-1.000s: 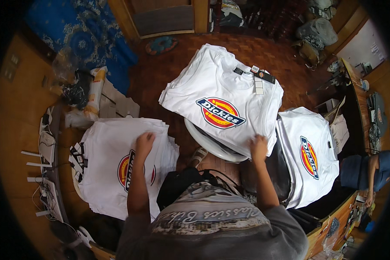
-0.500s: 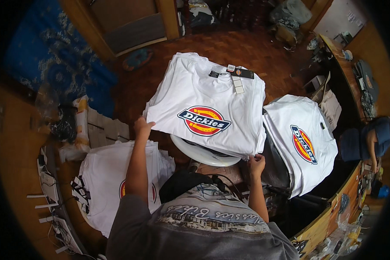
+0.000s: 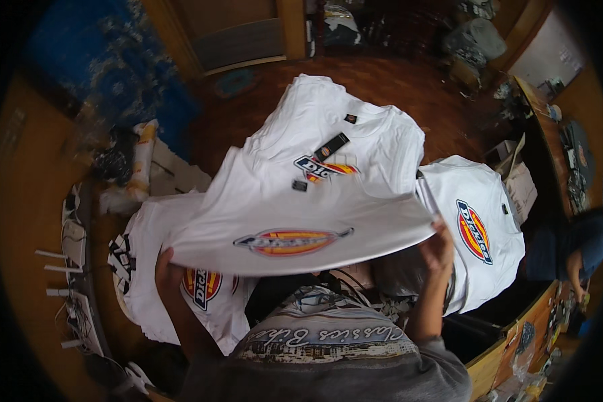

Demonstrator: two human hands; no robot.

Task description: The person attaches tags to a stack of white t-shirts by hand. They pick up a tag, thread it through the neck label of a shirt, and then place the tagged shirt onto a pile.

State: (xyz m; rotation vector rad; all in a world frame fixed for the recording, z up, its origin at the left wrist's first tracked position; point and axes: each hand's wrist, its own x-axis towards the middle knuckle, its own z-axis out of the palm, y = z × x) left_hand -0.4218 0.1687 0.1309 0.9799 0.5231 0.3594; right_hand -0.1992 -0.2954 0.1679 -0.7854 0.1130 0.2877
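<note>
You held the white shirt point(image 3: 295, 221) by its near hem, your left hand point(image 3: 164, 262) pinching the corner at 8 o'clock and your right hand point(image 3: 439, 241) closed on the corner at 4 o'clock. It hung spread in front of you, over a second shirt point(image 3: 355, 134) toward 12. It looked light, soft and limp, sagging between your grips, so corners or shoulders seemed the best holds. A pile point(image 3: 161, 295) lay at 8 o'clock, another shirt point(image 3: 482, 228) at 3.
</note>
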